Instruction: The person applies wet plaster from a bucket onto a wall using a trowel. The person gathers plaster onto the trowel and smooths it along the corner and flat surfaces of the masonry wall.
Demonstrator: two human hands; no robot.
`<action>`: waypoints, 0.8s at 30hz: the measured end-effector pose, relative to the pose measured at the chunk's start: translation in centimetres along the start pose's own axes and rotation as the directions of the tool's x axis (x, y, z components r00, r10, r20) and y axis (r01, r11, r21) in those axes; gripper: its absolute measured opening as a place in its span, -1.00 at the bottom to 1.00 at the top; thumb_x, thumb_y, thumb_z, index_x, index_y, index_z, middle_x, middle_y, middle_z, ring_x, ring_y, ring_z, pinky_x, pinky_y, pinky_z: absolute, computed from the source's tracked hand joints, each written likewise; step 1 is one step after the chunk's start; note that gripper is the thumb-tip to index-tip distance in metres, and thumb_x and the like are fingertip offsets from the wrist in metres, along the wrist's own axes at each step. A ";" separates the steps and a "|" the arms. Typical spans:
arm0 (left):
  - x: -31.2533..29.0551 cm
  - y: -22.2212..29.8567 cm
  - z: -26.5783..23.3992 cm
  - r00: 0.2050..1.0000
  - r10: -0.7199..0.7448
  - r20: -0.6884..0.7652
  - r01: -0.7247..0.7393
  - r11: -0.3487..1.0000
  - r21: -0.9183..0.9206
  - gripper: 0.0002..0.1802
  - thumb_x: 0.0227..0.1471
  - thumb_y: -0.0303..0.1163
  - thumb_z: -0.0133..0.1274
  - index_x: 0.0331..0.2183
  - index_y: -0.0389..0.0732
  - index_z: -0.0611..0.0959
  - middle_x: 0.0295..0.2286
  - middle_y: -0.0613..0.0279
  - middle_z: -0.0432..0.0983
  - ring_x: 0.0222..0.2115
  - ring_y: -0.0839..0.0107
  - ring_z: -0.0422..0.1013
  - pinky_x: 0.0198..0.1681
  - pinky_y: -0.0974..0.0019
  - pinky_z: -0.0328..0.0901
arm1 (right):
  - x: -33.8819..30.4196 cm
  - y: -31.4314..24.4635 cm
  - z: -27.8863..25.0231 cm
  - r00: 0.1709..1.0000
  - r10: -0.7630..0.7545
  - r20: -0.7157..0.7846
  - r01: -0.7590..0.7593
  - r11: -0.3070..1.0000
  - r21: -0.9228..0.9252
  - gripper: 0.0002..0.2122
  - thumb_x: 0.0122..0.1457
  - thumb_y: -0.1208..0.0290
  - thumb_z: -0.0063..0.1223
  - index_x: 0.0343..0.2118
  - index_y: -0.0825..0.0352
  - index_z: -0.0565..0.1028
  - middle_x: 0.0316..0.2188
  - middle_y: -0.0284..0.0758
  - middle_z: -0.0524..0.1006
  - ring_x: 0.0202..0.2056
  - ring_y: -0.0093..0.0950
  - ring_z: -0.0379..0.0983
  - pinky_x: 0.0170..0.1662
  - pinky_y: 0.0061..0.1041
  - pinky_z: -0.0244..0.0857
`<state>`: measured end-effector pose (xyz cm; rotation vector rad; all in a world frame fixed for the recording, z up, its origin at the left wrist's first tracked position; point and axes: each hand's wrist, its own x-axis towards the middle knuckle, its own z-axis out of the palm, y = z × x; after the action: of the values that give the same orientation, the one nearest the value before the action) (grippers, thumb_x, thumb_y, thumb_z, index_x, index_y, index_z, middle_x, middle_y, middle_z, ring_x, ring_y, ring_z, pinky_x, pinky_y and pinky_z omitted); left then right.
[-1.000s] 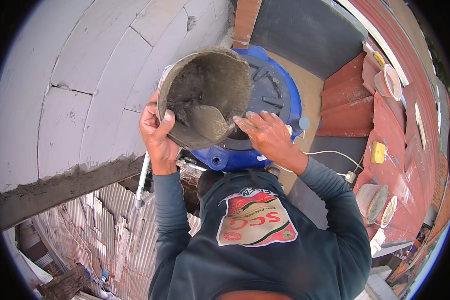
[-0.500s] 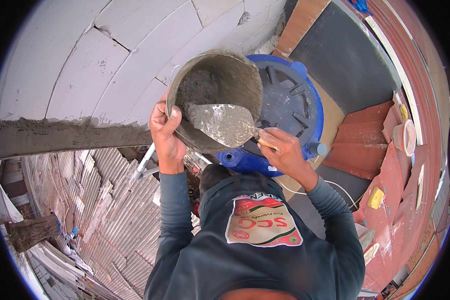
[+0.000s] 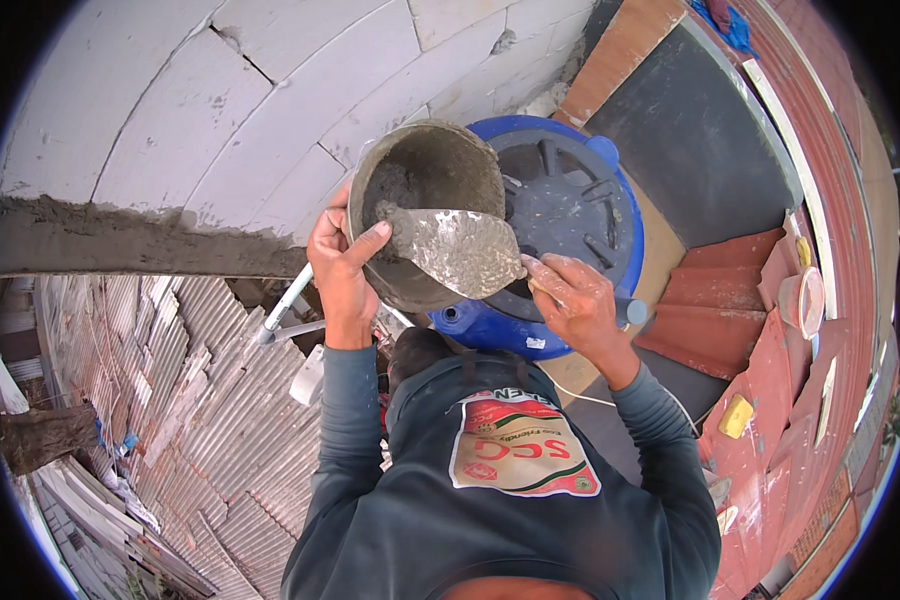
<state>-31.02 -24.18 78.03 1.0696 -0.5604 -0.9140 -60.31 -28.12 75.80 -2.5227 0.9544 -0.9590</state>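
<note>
My left hand grips the rim of a mortar-caked bucket, tipped so its mouth shows. Wet grey mortar clings inside on the left. In my right hand is the handle of a trowel, mostly hidden by the fingers. The broad blade, smeared with mortar, lies across the bucket's near side, its tip by my left thumb. Behind the bucket stands a blue tank with a dark ribbed lid.
At the left rises a pale block wall with a grey mortar band along its lower edge. Corrugated roofing sheets lie below. Red roof pieces, a yellow sponge and a dark panel are at the right.
The bucket has shifted slightly left and its mouth looks narrower. The trowel blade has moved slightly right with my right hand. Both hands keep their hold.
</note>
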 end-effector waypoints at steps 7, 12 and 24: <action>-0.5 -1.5 -0.8 1.000 -0.019 -0.021 0.021 0.994 0.106 -0.75 -0.16 -0.72 0.28 -0.45 -0.29 0.52 0.20 -0.22 0.30 0.10 0.21 0.41 0.11 0.19 0.34 | -0.5 -0.4 0.1 1.000 0.002 0.016 -0.002 1.000 0.007 -0.66 0.01 0.55 0.20 -0.08 0.25 0.63 -0.30 -0.27 0.59 -0.36 -0.31 0.56 -0.30 -0.34 0.45; -1.1 -1.5 -0.1 0.999 -0.036 -0.022 0.039 0.990 0.133 -0.65 -0.16 -0.73 0.28 -0.29 -0.34 0.51 0.07 -0.12 0.41 0.01 0.26 0.45 0.06 0.22 0.37 | -0.3 -0.9 -0.2 0.999 0.025 0.046 -0.025 1.000 0.006 -0.70 0.01 0.58 0.22 -0.13 0.29 0.65 -0.30 -0.26 0.60 -0.33 -0.29 0.57 -0.26 -0.36 0.46; -1.4 -2.5 -0.6 1.000 0.007 0.009 -0.009 0.976 0.217 -0.49 -0.25 -0.74 0.25 -0.14 -0.45 0.56 0.00 0.00 0.52 -0.14 0.39 0.54 -0.02 0.30 0.43 | -1.2 0.0 0.7 0.997 -0.007 0.083 0.008 1.000 -0.004 -0.62 -0.01 0.57 0.21 -0.05 0.24 0.62 -0.28 -0.26 0.58 -0.34 -0.30 0.55 -0.28 -0.33 0.44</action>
<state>-32.15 -23.18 75.51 1.2595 -0.6825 -0.8640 -60.55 -27.29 74.69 -2.5501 0.9241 -0.8479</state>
